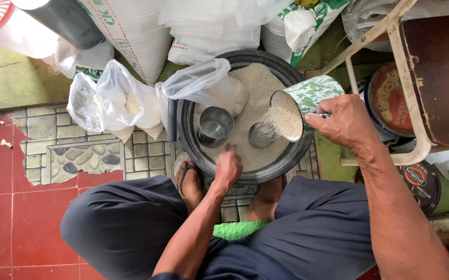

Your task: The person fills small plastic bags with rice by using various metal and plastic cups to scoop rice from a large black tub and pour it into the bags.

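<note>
Right hand (345, 123) is wrapped shut around a green-and-white patterned can (307, 101), tipped on its side so its long axis runs from the hand down and leftward, mouth facing the middle of the black basin (188, 136). Rice (258, 85) fills that mouth and is spilling toward a small steel tin (262, 135) that sits half sunk in the grain just below the can's lip, so close they look to be touching or nearly so. Left hand (228, 167) hangs over the near rim of the basin, fingers curled down toward the rice; I cannot tell whether it grips anything, nothing shows in it. It sits close below the small tin, and a bigger steel cup (215, 125) stands upright up and to its left, empty and shining. So the right hand holds the can from the right, the left comes in from the near edge, and the small tin lies between them, a shade nearer the can. At the basin's far left rim a clear plastic bag (199, 82) slumps inward over the rice, crowding that side. Outside, more bags (111, 98) of rice lie on the tiled floor (37, 207) to the left; a wooden frame (411, 103) and round tins hem in the right. Bare feet in sandals (189, 179) press against the near rim, knees spread wide.
</note>
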